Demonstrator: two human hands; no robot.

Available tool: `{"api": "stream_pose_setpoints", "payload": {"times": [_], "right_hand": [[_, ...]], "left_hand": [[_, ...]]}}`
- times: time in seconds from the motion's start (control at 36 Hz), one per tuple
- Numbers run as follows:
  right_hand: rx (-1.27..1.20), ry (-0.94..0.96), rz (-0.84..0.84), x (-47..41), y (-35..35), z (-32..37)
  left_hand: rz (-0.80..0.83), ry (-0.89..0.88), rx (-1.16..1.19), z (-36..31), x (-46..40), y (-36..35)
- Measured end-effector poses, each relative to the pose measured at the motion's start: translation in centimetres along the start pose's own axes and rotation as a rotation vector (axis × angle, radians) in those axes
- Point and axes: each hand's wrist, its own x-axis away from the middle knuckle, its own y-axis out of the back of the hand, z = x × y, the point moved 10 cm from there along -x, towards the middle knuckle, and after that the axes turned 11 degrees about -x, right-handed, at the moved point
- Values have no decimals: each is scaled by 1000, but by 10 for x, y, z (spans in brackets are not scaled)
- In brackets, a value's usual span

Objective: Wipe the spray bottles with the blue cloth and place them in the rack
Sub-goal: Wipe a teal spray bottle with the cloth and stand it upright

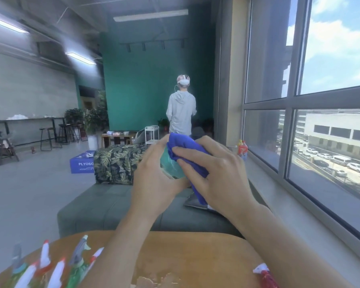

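My left hand (154, 175) grips a translucent green spray bottle (170, 166) held up in front of me; most of the bottle is hidden. My right hand (216, 173) presses the blue cloth (187, 150) around the bottle, fingers curled over the cloth, whose tail hangs below the palm. Several spray bottles (50, 269) with white, grey and red trigger heads stand at the wooden table's near left. A red spray bottle (266, 276) with a white head lies at the near right. No rack is in view.
A round wooden table (185, 256) sits below my arms. Beyond it is a grey sofa (104, 206) with a leaf-print cushion (116, 163). A window sill (289, 204) runs along the right. A person (181, 113) stands far off, back turned.
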Motion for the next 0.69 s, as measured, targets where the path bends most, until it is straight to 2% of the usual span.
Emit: {"api": "stream_pose_setpoints", "payload": {"times": [0.22, 0.33, 0.53, 0.69], "right_hand": [[-16, 116, 163, 17, -12, 9], [42, 80, 132, 20, -1, 0], [115, -30, -33, 4, 16, -11], [36, 41, 47, 4, -5, 4]], "left_hand": [[-4, 1, -51, 2, -4, 14], [-10, 15, -35, 7, -5, 20], [14, 12, -64, 7, -2, 8], [-6, 25, -17, 7, 0, 4]]}}
